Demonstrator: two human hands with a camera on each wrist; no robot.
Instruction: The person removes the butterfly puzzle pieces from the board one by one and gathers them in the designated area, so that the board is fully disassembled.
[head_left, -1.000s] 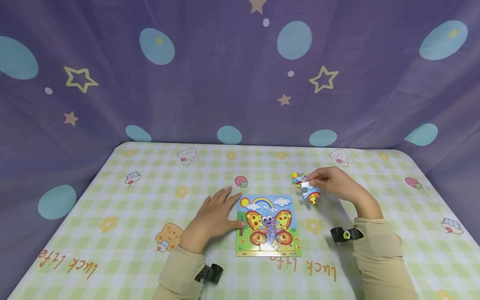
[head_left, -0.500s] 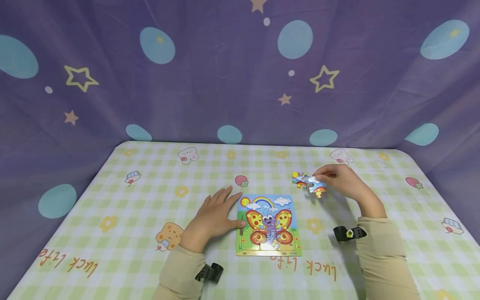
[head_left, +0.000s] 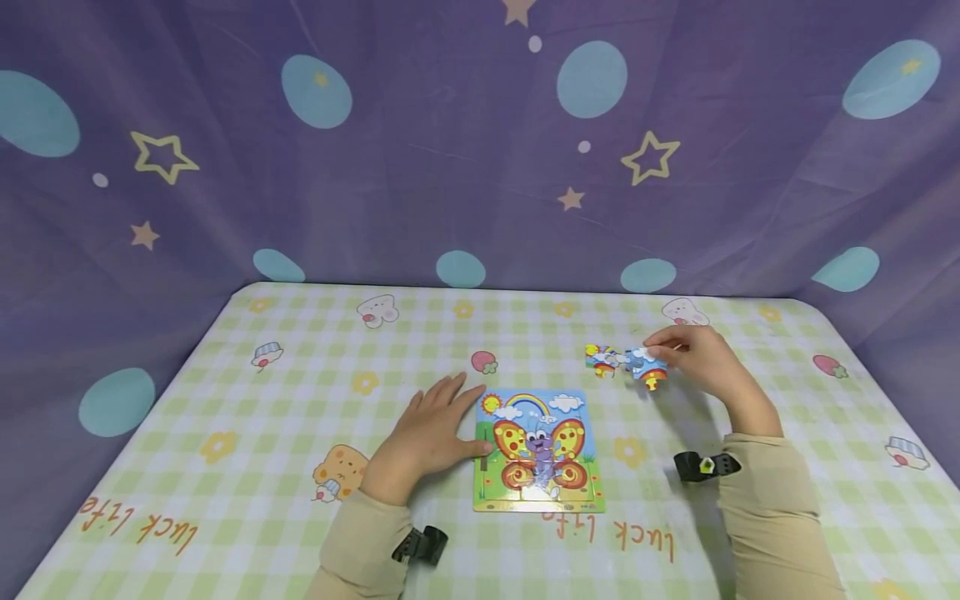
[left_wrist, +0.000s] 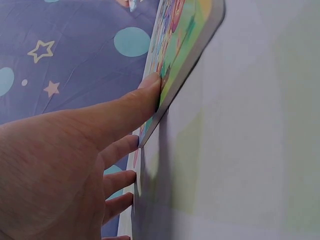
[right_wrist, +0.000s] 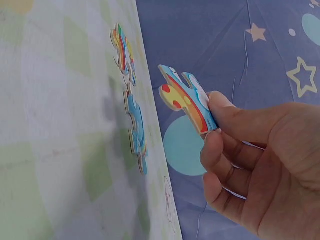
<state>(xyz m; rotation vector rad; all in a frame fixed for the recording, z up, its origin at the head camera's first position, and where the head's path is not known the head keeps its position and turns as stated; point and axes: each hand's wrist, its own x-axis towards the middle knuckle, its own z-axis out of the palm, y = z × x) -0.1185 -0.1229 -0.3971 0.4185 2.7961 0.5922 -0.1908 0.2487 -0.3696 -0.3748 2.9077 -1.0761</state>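
My right hand pinches a jigsaw piece between thumb and fingertips. This piece is blue with a red and orange band and a spotted yellow tab, and in the right wrist view it is raised off the tablecloth. Beneath and beside it lie two more pieces: a sun-and-rainbow piece and a blue piece. A square butterfly puzzle board lies in front of the person. My left hand is spread at the board's left side, thumb on its edge and fingers straight on the cloth.
A checked tablecloth with printed flowers, fruit and lettering covers the table. Behind the table's far edge hangs a purple curtain with stars and blue dots. Black straps sit at both wrists.
My right hand has drawn the pinched piece to the right and slightly away from the person, uncovering more of the pieces lying beside it. The left hand and the board have stayed still.
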